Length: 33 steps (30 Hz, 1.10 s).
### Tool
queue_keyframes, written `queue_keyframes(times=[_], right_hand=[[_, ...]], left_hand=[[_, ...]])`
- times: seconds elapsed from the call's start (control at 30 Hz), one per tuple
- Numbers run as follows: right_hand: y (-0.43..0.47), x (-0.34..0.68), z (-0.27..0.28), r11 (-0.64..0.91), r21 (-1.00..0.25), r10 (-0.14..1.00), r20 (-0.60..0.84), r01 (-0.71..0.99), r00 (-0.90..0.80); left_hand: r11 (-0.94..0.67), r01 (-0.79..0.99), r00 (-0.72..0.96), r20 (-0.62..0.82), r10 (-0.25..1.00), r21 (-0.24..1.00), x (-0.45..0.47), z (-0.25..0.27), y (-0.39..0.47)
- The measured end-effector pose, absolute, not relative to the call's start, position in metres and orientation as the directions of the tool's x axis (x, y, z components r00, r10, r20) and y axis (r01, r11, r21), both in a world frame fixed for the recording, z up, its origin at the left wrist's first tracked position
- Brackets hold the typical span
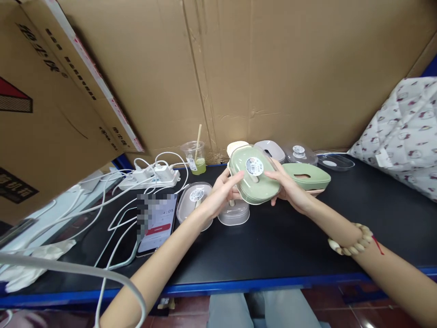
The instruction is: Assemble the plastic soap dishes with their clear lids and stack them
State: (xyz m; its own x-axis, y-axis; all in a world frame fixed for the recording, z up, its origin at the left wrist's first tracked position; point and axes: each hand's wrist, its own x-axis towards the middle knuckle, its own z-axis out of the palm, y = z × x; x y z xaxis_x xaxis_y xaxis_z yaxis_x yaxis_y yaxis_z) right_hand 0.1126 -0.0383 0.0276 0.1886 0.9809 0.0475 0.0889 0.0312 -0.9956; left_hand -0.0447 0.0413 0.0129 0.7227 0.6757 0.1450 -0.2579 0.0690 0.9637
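While your left grip [223,193] and right grip [286,183] are clamped on opposite sides of the green box [261,191] (both touching its clear lid [240,163], perhaps to keep that seated), you hold it tilted above the tabletop [266,248], label [254,166] facing you.

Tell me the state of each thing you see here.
Green container: tilted, clear cover on, held between left hand and right hand.
Drink cup: upright, partly full, straw in.
Phone: screen lit.
Power strip: adapters plugged in.
Grey container by phone: covered, set down.
Green slotted box: set down.
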Motion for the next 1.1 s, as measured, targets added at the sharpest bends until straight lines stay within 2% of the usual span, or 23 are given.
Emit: queue_keyframes(times=[0.1, 0.17, 0.2, 0.27, 0.3, 0.33, 0.4, 0.47, 0.67, 0.77, 0.87, 1.0, 1.1], right_hand=[[-0.042, 0.115, 0.036, 0.059, -0.987, 0.958, 0.098, 0.147, 0.270], [-0.044, 0.120, 0.042, 0.062, -0.981, 0.938, 0.119, 0.182, 0.326], [-0.044, 0.123, 0.045, 0.050, -0.976, 0.931, 0.123, 0.212, 0.344], [-0.045, 0.129, 0.048, 0.003, -0.950, 0.923, 0.123, 0.313, 0.365], [-0.045, 0.131, 0.048, -0.031, -0.925, 0.920, 0.122, 0.380, 0.372], [-0.046, 0.133, 0.048, -0.071, -0.892, 0.919, 0.116, 0.447, 0.377], [-0.046, 0.136, 0.047, -0.148, -0.819, 0.912, 0.103, 0.554, 0.396], [-0.047, 0.137, 0.045, -0.194, -0.758, 0.911, 0.097, 0.623, 0.401], [-0.049, 0.128, 0.043, -0.348, -0.580, 0.901, 0.009, 0.737, 0.433], [-0.050, 0.119, 0.039, -0.353, -0.461, 0.901, 0.066, 0.814, 0.428], [-0.051, 0.113, 0.035, -0.340, -0.287, 0.910, 0.140, 0.896, 0.391], [-0.052, 0.111, 0.035, -0.391, -0.125, 0.911, 0.086, 0.912, 0.402], [-0.052, 0.116, 0.037, -0.418, -0.061, 0.906, 0.047, 0.906, 0.421]], left_hand=[[-0.228, -0.141, 0.677, 0.262, 0.688, 0.963, -0.050, 0.019, 0.044], [-0.486, 0.166, 0.627, 0.289, 0.724, 0.858, -0.056, 0.024, 0.046], [-0.558, 0.386, 0.596, 0.263, 0.759, 0.735, -0.059, 0.026, 0.047], [-0.502, 0.758, 0.503, 0.117, 0.856, 0.417, -0.065, 0.031, 0.049], [-0.425, 0.863, 0.441, 0.003, 0.898, 0.274, -0.067, 0.033, 0.049], [-0.359, 0.919, 0.379, -0.113, 0.918, 0.165, -0.069, 0.034, 0.048], [-0.296, 0.954, 0.298, -0.301, 0.906, 0.052, -0.072, 0.037, 0.046], [-0.317, 0.947, 0.313, -0.335, 0.889, 0.043, -0.073, 0.039, 0.044], [-0.335, 0.940, 0.340, -0.305, 0.890, 0.071, -0.069, 0.035, 0.042], [-0.363, 0.924, 0.381, -0.237, 0.893, 0.120, -0.067, 0.031, 0.042], [-0.366, 0.925, 0.380, -0.245, 0.892, 0.102, -0.065, 0.030, 0.042], [-0.363, 0.930, 0.365, -0.273, 0.890, 0.060, -0.064, 0.031, 0.042], [-0.374, 0.926, 0.370, -0.277, 0.887, 0.040, -0.064, 0.033, 0.041]])
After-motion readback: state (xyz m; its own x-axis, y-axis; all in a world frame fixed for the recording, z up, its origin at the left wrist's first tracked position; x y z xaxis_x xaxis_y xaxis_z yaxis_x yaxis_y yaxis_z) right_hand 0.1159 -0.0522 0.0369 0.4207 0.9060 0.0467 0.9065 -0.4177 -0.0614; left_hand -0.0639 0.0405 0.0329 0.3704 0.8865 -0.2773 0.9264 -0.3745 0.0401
